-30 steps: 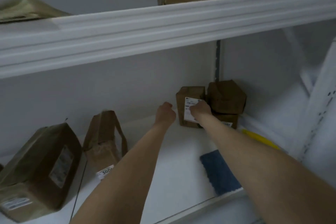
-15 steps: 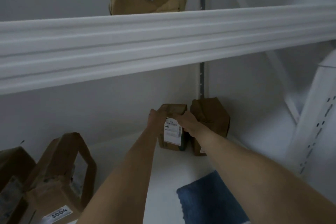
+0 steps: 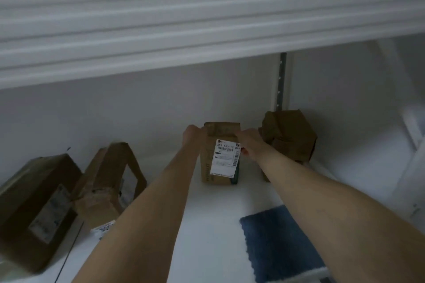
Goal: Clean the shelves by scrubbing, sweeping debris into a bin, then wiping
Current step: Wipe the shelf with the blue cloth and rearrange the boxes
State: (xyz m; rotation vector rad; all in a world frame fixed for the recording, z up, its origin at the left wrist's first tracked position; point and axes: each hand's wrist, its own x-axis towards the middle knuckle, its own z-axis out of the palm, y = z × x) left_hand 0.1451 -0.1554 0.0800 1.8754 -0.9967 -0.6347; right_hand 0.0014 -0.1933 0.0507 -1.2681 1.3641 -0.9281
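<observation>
Taped cardboard parcel (image 3: 219, 158) with a shipping label stands upright at the back of the white shelf (image 3: 207, 225). Left hand (image 3: 192, 134) and right hand (image 3: 250, 142) flank its top, each grip clamped on an upper side edge. Likely light and stiff, tape maybe slick; the two-sided hold suits it. Brown parcel (image 3: 288, 135) sits just right, crumpled package (image 3: 110, 181) left, blue cloth (image 3: 280, 243) in front. Upper shelf (image 3: 207, 25) limits lift.

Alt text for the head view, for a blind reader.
A labelled brown parcel stands on a white shelf, its top held by the left hand and right hand. Other brown parcels stand either side; a blue cloth lies nearer the front.
</observation>
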